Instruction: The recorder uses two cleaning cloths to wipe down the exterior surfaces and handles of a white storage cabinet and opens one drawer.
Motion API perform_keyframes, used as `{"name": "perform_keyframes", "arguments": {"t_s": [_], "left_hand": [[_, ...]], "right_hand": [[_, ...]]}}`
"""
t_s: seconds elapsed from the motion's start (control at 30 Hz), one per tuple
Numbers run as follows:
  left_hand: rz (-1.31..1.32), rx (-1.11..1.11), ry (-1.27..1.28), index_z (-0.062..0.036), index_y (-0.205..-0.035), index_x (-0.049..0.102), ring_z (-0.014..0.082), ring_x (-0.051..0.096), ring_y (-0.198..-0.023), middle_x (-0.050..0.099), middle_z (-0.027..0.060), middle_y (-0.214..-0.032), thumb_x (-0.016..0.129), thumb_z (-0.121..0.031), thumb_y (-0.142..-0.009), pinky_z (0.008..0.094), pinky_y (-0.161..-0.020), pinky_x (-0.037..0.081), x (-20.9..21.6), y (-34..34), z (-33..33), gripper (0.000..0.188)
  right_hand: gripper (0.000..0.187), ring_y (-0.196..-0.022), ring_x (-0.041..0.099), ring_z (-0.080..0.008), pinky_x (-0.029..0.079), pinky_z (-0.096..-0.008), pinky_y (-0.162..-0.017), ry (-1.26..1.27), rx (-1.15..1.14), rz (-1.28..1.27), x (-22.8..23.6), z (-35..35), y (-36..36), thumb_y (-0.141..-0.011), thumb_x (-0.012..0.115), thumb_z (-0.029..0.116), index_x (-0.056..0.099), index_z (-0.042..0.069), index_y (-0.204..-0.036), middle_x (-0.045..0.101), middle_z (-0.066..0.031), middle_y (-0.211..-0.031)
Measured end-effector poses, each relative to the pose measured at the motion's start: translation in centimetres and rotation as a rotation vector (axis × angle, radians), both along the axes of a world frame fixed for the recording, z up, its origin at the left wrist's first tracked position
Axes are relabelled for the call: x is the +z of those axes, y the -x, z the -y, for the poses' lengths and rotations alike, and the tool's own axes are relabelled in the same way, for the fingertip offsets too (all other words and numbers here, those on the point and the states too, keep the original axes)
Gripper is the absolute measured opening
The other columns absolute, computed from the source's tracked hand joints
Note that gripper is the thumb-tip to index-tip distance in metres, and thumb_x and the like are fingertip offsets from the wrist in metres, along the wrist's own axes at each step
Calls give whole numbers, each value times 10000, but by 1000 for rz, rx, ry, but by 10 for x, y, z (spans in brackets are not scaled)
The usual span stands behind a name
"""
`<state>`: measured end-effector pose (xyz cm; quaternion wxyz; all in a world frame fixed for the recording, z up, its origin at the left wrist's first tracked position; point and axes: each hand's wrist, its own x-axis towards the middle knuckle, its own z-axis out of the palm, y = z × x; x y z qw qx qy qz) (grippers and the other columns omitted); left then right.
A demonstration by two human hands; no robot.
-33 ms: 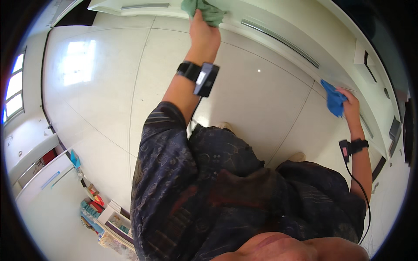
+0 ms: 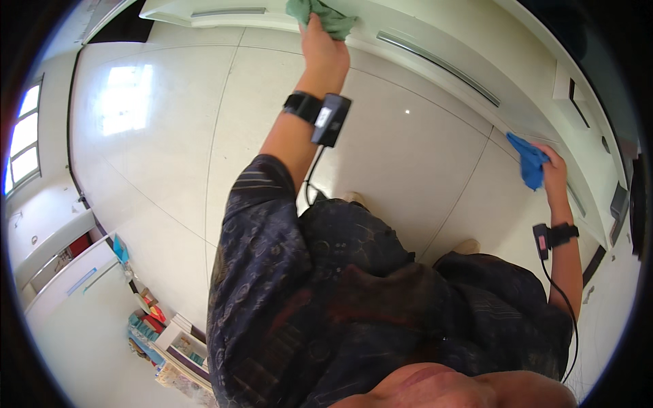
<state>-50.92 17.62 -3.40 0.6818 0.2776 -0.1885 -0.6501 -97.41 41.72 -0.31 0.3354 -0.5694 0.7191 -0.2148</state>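
Note:
At the top of the view, my left hand point(image 2: 325, 54) is closed on a green cloth point(image 2: 333, 22). The cloth is bunched against the front of a low white cabinet point(image 2: 435, 42), left of a long metal drawer handle point(image 2: 439, 69). My right hand point(image 2: 554, 166), off to the right, grips a blue cloth point(image 2: 530, 160) that hangs from its fingers near the cabinet's right part. Whether the blue cloth touches the cabinet, I cannot tell. Both wrists carry black straps with small dark boxes and cables.
Pale glossy floor tiles point(image 2: 272, 88) lie between me and the cabinet. At the lower left stand a white table point(image 2: 81, 319) and a shelf with several small goods point(image 2: 183, 350). A dark screen-like surface point(image 2: 578, 34) rises above the cabinet at the upper right.
My left hand and forearm have shifted slightly to the right with the green cloth. My right hand and the blue cloth sit a little lower and farther right. Both grips are unchanged.

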Motion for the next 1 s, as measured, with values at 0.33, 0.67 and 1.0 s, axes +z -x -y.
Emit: {"name": "perform_keyframes", "arguments": {"t_s": [0.33,0.67,1.0], "left_hand": [[434,88,-232,-288,-1479,78,235,355,-1253,286,49,-1460,408,-311,-969,331,-1038,280,37,80,-46,608],[611,10,-276,-177,-1483,39,267,342,-1274,256,108,-1470,404,-263,-960,354,-1054,288,44,116,-77,644],[624,-263,-464,-192,-1474,23,222,405,-1190,345,63,-1391,451,-156,-924,334,-1014,311,63,173,-126,698]], "right_hand": [[448,-1079,548,-212,434,-310,-929,61,-790,840,11,-60,9,-849,503,76,446,-54,-1274,549,-132,-1210],[464,-1075,550,-234,473,-342,-892,-3,-890,1006,20,-57,-6,-823,533,75,437,-42,-1262,530,-138,-1219],[444,-1026,579,-260,491,-360,-871,-20,-938,1092,9,-63,-3,-833,509,65,434,-58,-1252,552,-178,-1170]]}}
